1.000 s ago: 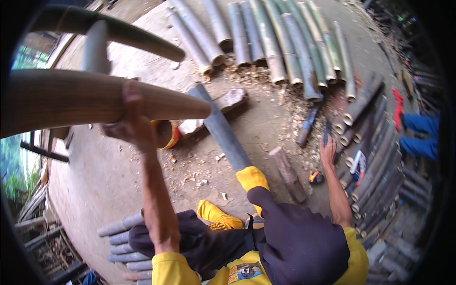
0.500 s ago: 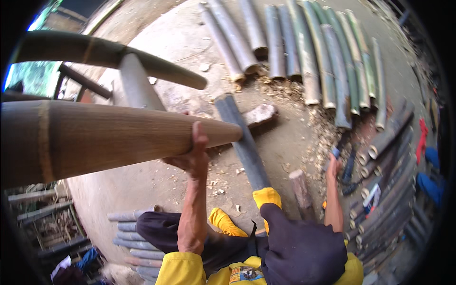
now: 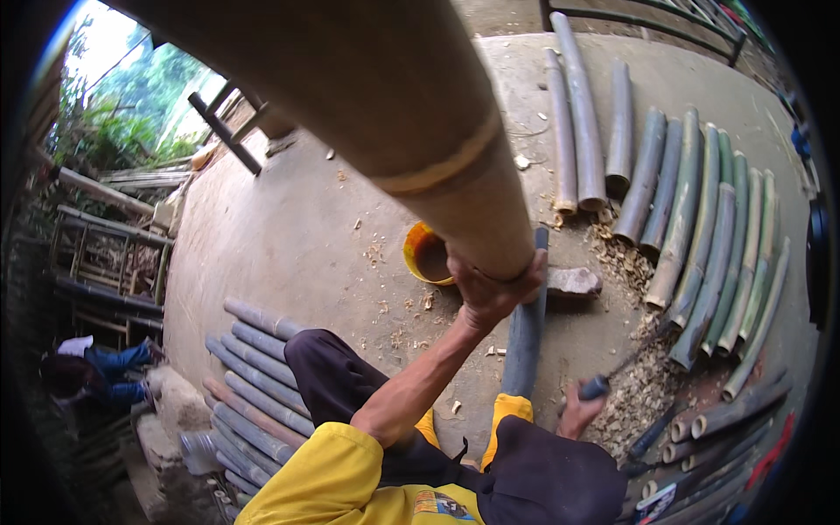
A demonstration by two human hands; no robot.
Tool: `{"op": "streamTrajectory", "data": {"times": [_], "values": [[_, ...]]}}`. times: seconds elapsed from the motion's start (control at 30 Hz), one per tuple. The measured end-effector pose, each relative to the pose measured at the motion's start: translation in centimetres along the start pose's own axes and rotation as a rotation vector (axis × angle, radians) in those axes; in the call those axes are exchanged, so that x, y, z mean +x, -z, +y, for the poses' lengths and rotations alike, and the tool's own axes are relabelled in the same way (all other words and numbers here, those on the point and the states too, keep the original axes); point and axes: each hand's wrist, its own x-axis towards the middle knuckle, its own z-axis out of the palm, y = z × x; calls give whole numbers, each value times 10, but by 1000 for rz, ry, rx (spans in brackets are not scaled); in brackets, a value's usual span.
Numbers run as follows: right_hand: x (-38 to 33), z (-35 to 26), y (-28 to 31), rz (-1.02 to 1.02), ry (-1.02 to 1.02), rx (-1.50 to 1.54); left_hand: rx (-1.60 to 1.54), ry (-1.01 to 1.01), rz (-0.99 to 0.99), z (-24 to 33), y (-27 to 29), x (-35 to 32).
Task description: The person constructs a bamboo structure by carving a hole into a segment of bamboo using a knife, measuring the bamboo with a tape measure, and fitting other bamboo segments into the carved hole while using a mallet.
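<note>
My left hand [image 3: 492, 284] is wrapped around the near end of a thick tan bamboo pole [image 3: 385, 114], fingers curled over its rim; the pole runs up and away toward the top left and fills much of the upper view. Left forearm bare, yellow sleeve [image 3: 328, 477] at the elbow.

My right hand [image 3: 579, 411] sits low on the right, closed on the dark handle of a blade tool [image 3: 612, 376]. The blade end is hard to make out against the shavings; I think it points up and right, but cannot tell for sure.

On the ground between the hands lies a grey-blue bamboo piece [image 3: 528, 332], one end near my yellow boots [image 3: 507, 411], the other running up past a wooden chopping block [image 3: 573, 282]. A yellow bucket [image 3: 426, 254] stands just left of the held pole's end.

A heap of wood shavings [image 3: 634, 394] lies right of the tool. Beyond it, a row of green and grey bamboo lengths [image 3: 700, 236] is laid side by side. A second stack of grey bamboo [image 3: 258, 385] lies at lower left. Concrete floor [image 3: 280, 236] all round.

A person in blue [image 3: 96, 367] is at the far left edge.
</note>
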Motion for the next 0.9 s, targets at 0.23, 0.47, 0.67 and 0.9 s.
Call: {"op": "streamTrajectory", "data": {"times": [0.23,0.47,0.67,0.9], "values": [[28,-53,-160,-486,229,140,46,-44,-24,7,24,-4],[33,-40,-164,-335,418,14,101,-222,-136,66,69,45],[29,-52,-170,-356,361,101,-315,-38,-205,88,69,74],[23,-50,-149,-310,349,-29,-286,-256,-447,106,81,39]]}}
